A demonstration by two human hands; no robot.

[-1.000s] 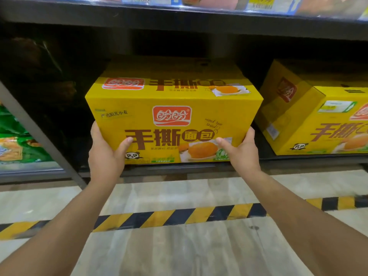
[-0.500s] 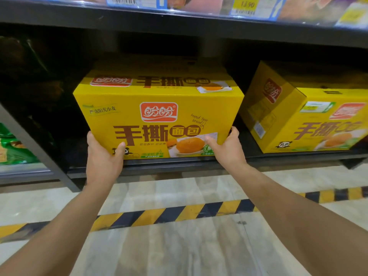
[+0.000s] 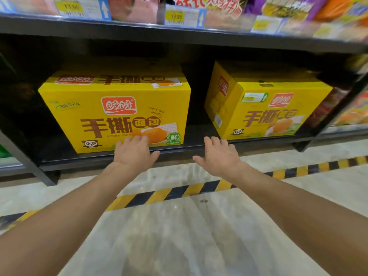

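Shelving (image 3: 139,36) of black metal across the whole width, two tiers in sight. Pale tiled floor (image 3: 179,236) below, crossed by a yellow-and-black striped line (image 3: 159,195) roughly parallel to the shelf front. On the lower tier, well apart with a dark gap between, two yellow boxes: the left box (image 3: 111,114) square to the front edge and flat on the board, printed with brown characters, a red logo and a bread picture; the right box (image 3: 278,114) turned at an angle, one corner forward. Both bare arms stretched forward from the bottom corners. Left hand (image 3: 135,154) flat and open, palm down, fingers straight and slightly spread, tips at the lower front of the left box by the bread picture; cannot tell whether touching or just short. Right hand (image 3: 219,156) likewise open, fingers apart, gripping nothing, over the front edge of the lower tier in the gap between the boxes, clear of both. Along the upper tier, blurred snack packets (image 3: 219,8) and yellow price tags (image 3: 175,16).
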